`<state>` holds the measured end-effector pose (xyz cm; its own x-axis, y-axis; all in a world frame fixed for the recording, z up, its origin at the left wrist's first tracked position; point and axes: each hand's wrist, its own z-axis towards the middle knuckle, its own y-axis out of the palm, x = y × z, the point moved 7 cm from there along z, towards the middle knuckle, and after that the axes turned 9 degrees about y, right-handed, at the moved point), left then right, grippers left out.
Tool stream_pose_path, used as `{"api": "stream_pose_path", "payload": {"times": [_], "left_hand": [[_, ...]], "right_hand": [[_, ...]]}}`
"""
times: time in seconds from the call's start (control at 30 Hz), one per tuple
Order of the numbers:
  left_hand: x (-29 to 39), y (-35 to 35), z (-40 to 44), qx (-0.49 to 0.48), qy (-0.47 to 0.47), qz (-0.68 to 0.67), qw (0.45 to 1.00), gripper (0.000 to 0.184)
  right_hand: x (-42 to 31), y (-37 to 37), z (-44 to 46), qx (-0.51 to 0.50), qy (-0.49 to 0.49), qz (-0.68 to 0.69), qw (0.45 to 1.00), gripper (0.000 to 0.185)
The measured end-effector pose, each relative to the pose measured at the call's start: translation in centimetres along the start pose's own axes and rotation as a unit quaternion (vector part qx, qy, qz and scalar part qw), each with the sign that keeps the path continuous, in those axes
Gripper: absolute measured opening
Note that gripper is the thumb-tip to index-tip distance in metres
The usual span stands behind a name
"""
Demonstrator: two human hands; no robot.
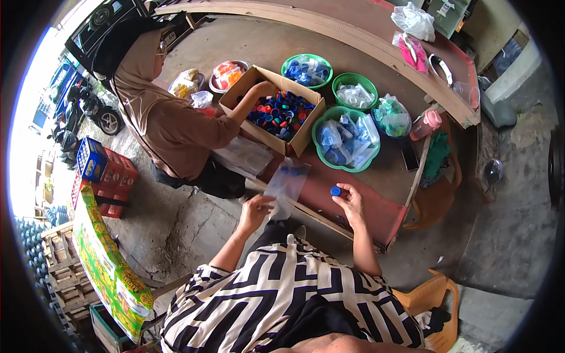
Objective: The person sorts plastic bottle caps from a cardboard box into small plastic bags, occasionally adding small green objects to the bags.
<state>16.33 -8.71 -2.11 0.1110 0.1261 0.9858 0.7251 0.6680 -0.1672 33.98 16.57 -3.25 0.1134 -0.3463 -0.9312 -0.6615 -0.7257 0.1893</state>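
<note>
Blue round plastic cap [335,191] pinched in the right hand [351,206], near the front edge of the red-topped bench [371,206].
Left hand [255,213], apart from it, grips a clear plastic bag [286,183] overhanging that edge; a loose pinch could drop the cap floorward.

Place: open-fronted workshop | caps [276,115] are heaped loose in a box [305,126] | bags [360,139] are set in basins [317,140] toward the right edge of the table [371,209] | crates [119,174] are stacked on bare concrete [154,235] | motorbikes [89,106] are parked outside in daylight
</note>
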Motion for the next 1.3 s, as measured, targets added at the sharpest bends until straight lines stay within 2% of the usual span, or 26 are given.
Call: {"api": "stream_pose_path", "payload": {"times": [0.1, 0.2, 0.3, 0.7, 1.03, 1.17, 1.3], "left_hand": [[-2.5, -0.7, -2.5, -0.013, -0.030, 0.075, 0.997, 0.027], [-4.0, -1.0, -3.7, -0.003, -0.064, 0.091, 0.994, 0.026], [-4.1, -1.0, -3.8, 0.012, -0.058, 0.108, 0.992, 0.026], [-4.6, -0.5, -4.1, 0.038, -0.074, 0.069, 0.994, 0.022], [-2.9, -0.8, -2.7, 0.040, -0.030, 0.056, 0.997, 0.023], [-0.7, -0.1, -1.4, 0.030, -0.015, 0.043, 0.999, 0.026], [2.3, 1.4, 0.1, 0.024, 0.043, 0.027, 0.998, 0.035]], "right_hand": [[1.2, -1.4, -0.2, 0.012, 0.018, -0.007, 1.000, 0.037], [1.9, -2.1, -0.6, 0.017, 0.026, 0.026, 0.999, 0.037], [2.5, -2.4, -0.6, 0.018, 0.039, 0.024, 0.999, 0.038], [2.4, -2.1, 0.0, 0.004, 0.014, 0.001, 1.000, 0.038], [2.1, -0.1, -0.4, -0.006, -0.034, 0.003, 0.999, 0.037], [2.0, 1.9, -0.5, -0.029, -0.062, -0.031, 0.997, 0.038], [-1.7, 5.5, -2.3, -0.043, -0.150, -0.134, 0.979, 0.033]]}}
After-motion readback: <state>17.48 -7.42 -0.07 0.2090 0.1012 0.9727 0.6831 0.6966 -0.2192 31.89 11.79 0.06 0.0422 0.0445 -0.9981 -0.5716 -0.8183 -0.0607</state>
